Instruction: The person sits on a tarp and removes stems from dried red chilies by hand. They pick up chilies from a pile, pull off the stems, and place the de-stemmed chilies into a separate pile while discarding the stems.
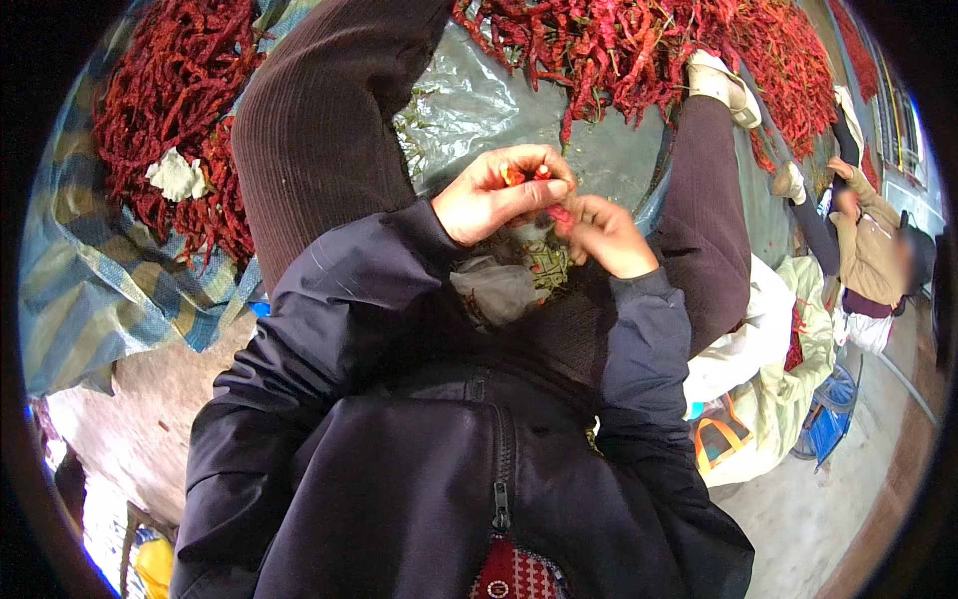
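My left hand (501,193) is closed around a few red chili peppers (513,175), whose orange-red ends poke out between thumb and fingers. Close against it, my right hand (608,232) pinches a red chili pepper (560,219) at the fingertips; this hand is slightly blurred. Below the hands, between my legs, lie green chili stems (550,263) beside a crumpled translucent plastic bag (495,288). A large heap of red chili peppers (599,45) spreads over the plastic sheet (486,97) beyond my hands.
At left, another chili heap (176,82) lies on a checked woven tarp (150,284), a white crumpled piece (177,175) on top. White and pale green sacks (793,359) stand at right near a blue plastic stool (829,412). Another person (872,232) sits farther right.
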Demonstrator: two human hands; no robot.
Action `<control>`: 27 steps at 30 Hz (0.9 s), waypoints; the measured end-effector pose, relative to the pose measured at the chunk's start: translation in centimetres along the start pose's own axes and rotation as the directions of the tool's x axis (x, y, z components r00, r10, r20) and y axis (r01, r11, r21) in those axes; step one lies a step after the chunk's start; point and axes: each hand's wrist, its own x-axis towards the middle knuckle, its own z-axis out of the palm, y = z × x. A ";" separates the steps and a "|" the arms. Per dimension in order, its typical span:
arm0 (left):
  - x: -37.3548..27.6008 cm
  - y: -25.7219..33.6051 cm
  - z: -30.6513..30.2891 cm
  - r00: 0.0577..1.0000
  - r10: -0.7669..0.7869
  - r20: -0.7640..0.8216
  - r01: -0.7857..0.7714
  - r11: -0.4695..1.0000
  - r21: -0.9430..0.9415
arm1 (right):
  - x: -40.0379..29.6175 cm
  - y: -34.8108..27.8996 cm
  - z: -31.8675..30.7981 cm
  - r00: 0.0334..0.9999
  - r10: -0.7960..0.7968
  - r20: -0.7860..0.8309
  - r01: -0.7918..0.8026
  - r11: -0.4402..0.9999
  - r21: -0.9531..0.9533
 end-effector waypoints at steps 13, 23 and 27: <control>1.3 -2.6 0.3 0.926 0.368 0.084 -0.204 0.301 0.932 | 3.3 0.3 0.5 0.902 -0.157 -0.402 -0.002 0.930 -0.369; 1.3 -3.4 1.4 0.950 0.285 0.131 -0.206 0.252 0.946 | -2.2 -0.2 3.1 0.736 -0.319 -0.597 0.292 0.945 -0.145; -0.1 -2.9 1.1 0.934 0.358 0.008 -0.238 0.603 0.761 | -3.3 -2.0 -1.8 0.815 -0.255 -0.521 0.271 0.961 -0.046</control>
